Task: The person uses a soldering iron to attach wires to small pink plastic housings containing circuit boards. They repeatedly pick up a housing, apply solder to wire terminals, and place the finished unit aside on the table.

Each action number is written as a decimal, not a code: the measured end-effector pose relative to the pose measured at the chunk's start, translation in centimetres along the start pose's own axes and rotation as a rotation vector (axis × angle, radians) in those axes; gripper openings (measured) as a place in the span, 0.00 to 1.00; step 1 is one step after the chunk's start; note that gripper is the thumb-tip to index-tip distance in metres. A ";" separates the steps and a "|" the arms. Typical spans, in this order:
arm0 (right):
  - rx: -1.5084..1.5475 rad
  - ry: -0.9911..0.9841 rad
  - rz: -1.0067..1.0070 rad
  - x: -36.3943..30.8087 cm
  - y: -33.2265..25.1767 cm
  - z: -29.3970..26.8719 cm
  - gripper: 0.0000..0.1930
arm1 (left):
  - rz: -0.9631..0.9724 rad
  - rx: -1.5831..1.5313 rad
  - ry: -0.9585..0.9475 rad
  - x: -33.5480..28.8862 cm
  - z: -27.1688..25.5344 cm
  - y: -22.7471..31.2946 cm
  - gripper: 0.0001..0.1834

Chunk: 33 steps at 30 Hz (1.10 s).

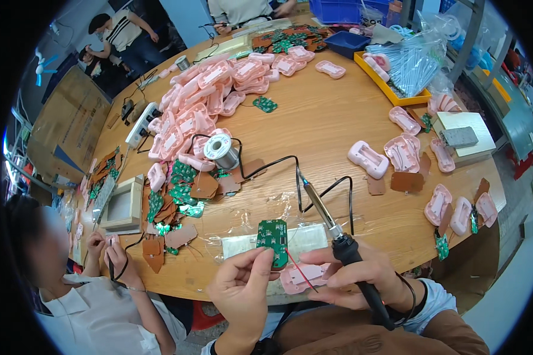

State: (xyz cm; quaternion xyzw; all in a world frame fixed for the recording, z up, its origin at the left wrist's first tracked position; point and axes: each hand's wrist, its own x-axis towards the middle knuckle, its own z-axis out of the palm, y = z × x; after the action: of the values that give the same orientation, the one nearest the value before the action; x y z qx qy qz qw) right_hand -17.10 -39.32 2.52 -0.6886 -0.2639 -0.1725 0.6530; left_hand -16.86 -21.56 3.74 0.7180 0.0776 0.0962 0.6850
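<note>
Between thumb and fingers, my left hand pinches the lower edge of a green circuit board, held up in front of me. My right hand is closed around the black handle of a soldering iron, whose metal shaft points up and away to the left. A red wire runs from the board down toward my right fingers; whether they grip it I cannot tell. Below the hands a pink plastic shell lies at the table's near edge. Behind the board is a pale work pad.
A solder spool stands beside a heap of pink shells. Green boards and brown sheets lie at left. The iron's black cord loops across the table. A yellow tray is far right. A co-worker sits left.
</note>
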 end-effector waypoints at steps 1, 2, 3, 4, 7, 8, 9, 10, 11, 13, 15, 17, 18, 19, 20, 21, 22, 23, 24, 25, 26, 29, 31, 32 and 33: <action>0.003 0.007 -0.040 0.0 0.1 0.0 0.16 | -0.019 -0.011 -0.009 -0.1 0.1 0.1 0.07; 0.007 0.014 -0.079 0.1 0.3 0.0 0.17 | -0.025 -0.028 -0.018 -0.3 0.2 0.2 0.07; 0.013 0.020 -0.118 0.0 0.5 0.0 0.17 | -0.060 -0.050 -0.051 -0.4 0.3 0.4 0.06; 0.036 0.011 -0.087 -0.2 0.6 -0.2 0.17 | -0.081 -0.079 -0.085 -0.5 0.2 0.7 0.06; 0.146 0.017 0.017 -0.5 0.7 -0.6 0.17 | -0.032 0.207 -0.229 -0.7 -0.3 2.0 0.08; 0.211 0.041 0.058 -0.5 0.8 -0.4 0.16 | 0.149 0.484 -0.305 -0.6 -0.6 2.5 0.08; 0.286 0.066 0.094 -0.5 0.7 -0.4 0.16 | 0.317 0.729 -0.337 -0.5 -0.9 3.0 0.08; 0.377 0.180 0.102 -0.5 0.7 0.4 0.15 | 0.353 0.661 -0.331 -0.4 -0.9 3.4 0.13; 0.291 0.170 0.096 -0.4 0.6 0.4 0.15 | 0.241 0.500 -0.437 -0.3 -1.0 3.7 0.14; 0.197 0.126 0.079 -0.3 0.5 0.1 0.16 | -0.036 0.094 -0.515 -0.4 -0.6 3.8 0.16; 0.167 0.041 0.144 -0.4 0.3 -0.5 0.21 | -0.116 0.095 -0.590 0.1 -0.4 3.6 0.15; 0.144 0.026 0.184 -0.6 0.3 -0.9 0.24 | -0.170 -0.011 -0.574 0.1 0.1 3.1 0.12; 0.136 0.050 0.194 -0.7 0.4 -0.7 0.24 | -0.191 -0.040 -0.561 0.0 0.4 2.8 0.11; 0.127 0.071 0.204 -0.9 0.4 -0.6 0.24 | -0.213 -0.072 -0.545 -0.1 0.6 2.7 0.09; 0.237 0.268 0.130 -0.8 1.0 0.6 0.17 | -0.235 -0.105 -0.525 -0.3 0.8 2.5 0.08; 0.190 0.265 0.129 -0.9 1.0 0.7 0.16 | -0.247 -0.095 -0.498 -0.4 0.8 2.5 0.07; 0.164 0.264 0.132 -0.9 1.1 0.8 0.16 | -0.263 -0.082 -0.470 -0.5 0.7 2.6 0.06; 0.176 0.277 0.112 -1.0 1.1 0.6 0.15 | -0.281 -0.067 -0.442 -0.7 0.6 2.7 0.05; 0.111 0.243 0.107 -1.2 0.9 0.3 0.15 | -0.160 0.121 -0.421 -0.7 0.2 2.9 0.04; 0.046 0.172 0.147 -1.5 0.6 -0.5 0.15 | -0.151 0.255 -0.445 -0.8 0.0 2.9 0.04; -0.007 0.099 0.152 -1.9 0.2 -1.6 0.16 | -0.139 0.389 -0.471 -0.8 -0.4 2.9 0.04; -0.151 0.043 0.186 -3.8 -1.1 -4.2 0.21 | 0.032 0.592 -0.511 -0.9 -0.5 1.4 0.04; -0.181 0.128 0.212 -5.1 -1.5 -4.8 0.20 | 0.195 0.656 -0.519 -1.2 0.2 -0.6 0.04; -0.230 0.144 0.180 -5.5 -1.6 -4.8 0.20 | 0.170 0.634 -0.504 -1.5 0.7 -1.6 0.05; -0.269 0.171 0.156 -5.9 -1.6 -4.7 0.19 | 0.182 0.644 -0.483 -1.6 1.1 -2.6 0.05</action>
State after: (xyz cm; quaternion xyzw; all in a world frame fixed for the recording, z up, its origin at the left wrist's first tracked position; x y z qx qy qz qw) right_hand -22.29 -44.81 0.79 -0.7709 -0.1275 -0.2132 0.5865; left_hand -18.14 -22.85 1.05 0.9016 -0.1231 -0.0441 0.4124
